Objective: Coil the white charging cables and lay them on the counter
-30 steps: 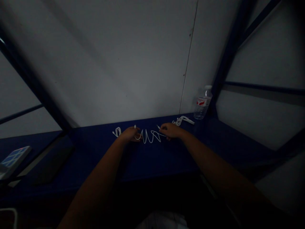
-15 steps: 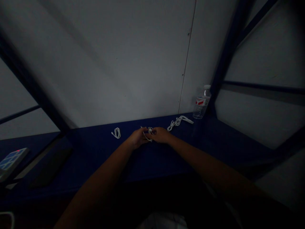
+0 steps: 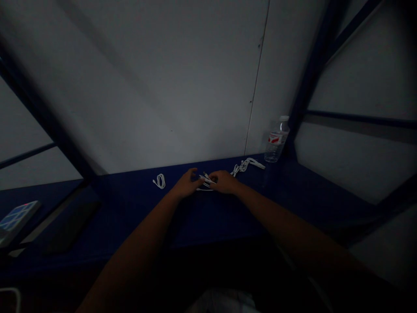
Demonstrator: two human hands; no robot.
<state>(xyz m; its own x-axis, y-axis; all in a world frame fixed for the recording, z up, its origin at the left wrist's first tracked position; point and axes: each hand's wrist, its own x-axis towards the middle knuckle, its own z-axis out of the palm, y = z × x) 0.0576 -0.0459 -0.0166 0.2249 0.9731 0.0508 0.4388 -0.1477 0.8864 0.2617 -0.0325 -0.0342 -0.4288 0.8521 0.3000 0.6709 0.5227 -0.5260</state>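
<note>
Hands have come closer together since the earliest frame: the white cable (image 3: 207, 179), strung out there in loose zigzags, is now a short bunch of folded strands between them, just above or on the blue worktop (image 3: 130, 191). Reads as the slack being mostly gathered, though not tidy: one strand bows out on the near side of the bunch.

Right hand (image 3: 224, 181) pinches the bunch's right end, thumb against fingers. Left hand (image 3: 187, 184) is at the other end, index finger raised and parted from the thumb, thumb tip by the strands; can't tell whether its lower fingers grip anything.

Coiled cable (image 3: 160, 181) lies apart, left of the left hand. Cable bundle (image 3: 250, 163) sits beyond the right hand, with a smaller tied bundle (image 3: 235, 169) next to it, partly hidden by that hand. Clear plastic bottle (image 3: 276, 141), red-and-white label, stands at the back right.

Hard to make out: dim light, cable ends lost among fingers; a whitish tip in the bunch may be a plug. Dark flat item (image 3: 73, 228) at left, unclear. Blue-and-white boxy object (image 3: 16, 219) cut off by the left edge.
</note>
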